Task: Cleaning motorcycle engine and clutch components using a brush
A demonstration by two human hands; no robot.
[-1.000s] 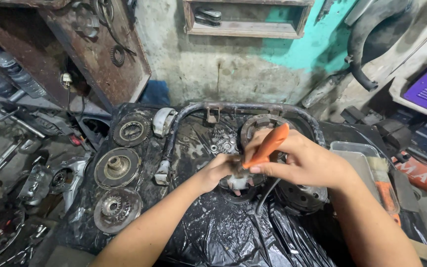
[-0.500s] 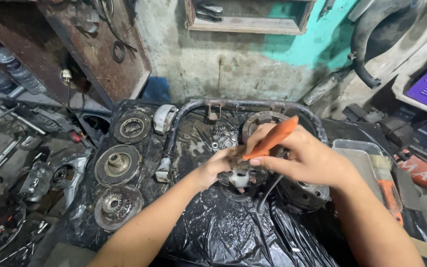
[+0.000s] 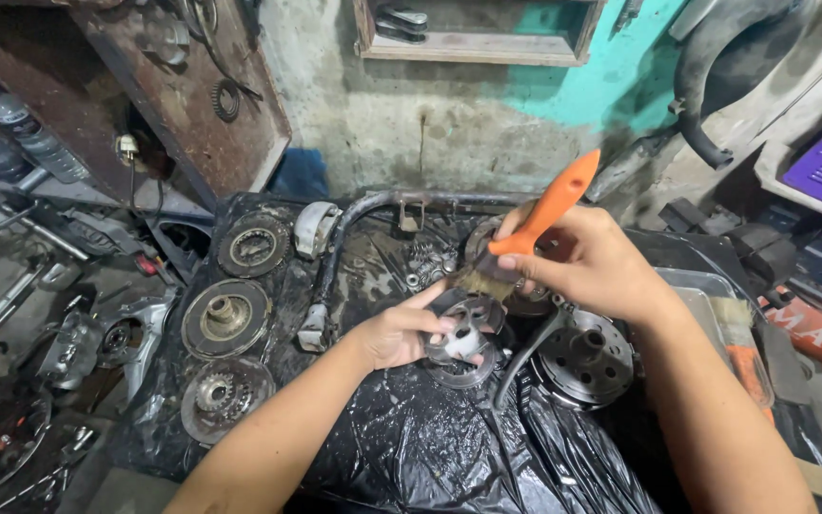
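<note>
On the black plastic sheet, the left hand is gripping a round metal part, fingers curled tight on its rim. The right hand is clamping an orange-handled brush, bristles touching the part. A drum-shaped hub is lying just beside; three round clutch discs are sitting well left, a bent pipe behind.

Glossy crinkled black plastic sheet under a greasy metal hub.
</note>
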